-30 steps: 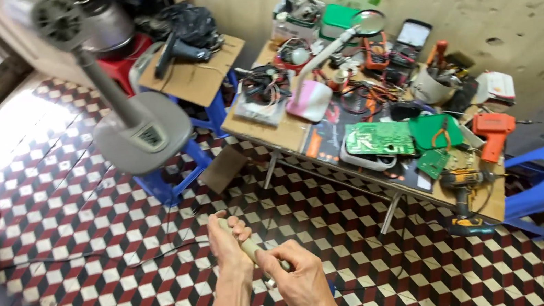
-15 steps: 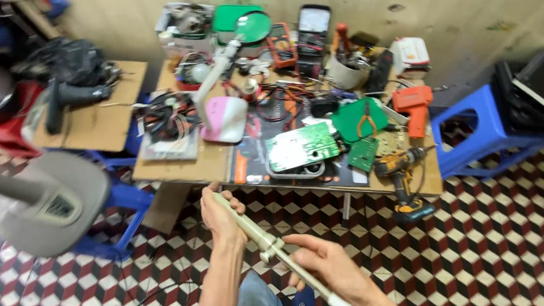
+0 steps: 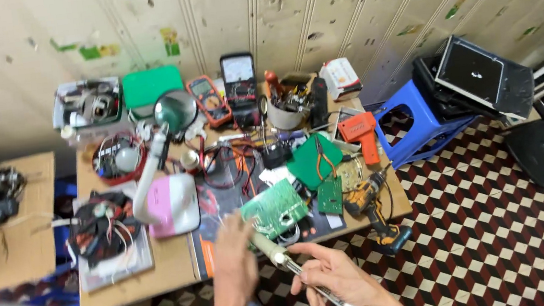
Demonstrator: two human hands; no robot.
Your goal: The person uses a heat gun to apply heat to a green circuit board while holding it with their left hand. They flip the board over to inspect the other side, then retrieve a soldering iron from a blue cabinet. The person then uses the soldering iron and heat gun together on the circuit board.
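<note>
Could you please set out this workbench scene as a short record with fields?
left hand: open, blurred, beside the rod's upper end
right hand: gripping a pale rod, which slants down to the right
table: cluttered wooden top
on table: green circuit board, pink-based lamp, yellow drill, two multimeters
right of table: blue stool
floor: checkered tiles

view swung onto workbench (image 3: pixel 168 266) | pale rod (image 3: pixel 304 277) now angled lower | left hand (image 3: pixel 235 261) blurred, right hand (image 3: pixel 332 278) gripping

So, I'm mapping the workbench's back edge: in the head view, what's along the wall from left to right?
Clear parts tray → green lid → orange multimeter → black analog meter → white box → blue stool.
</note>
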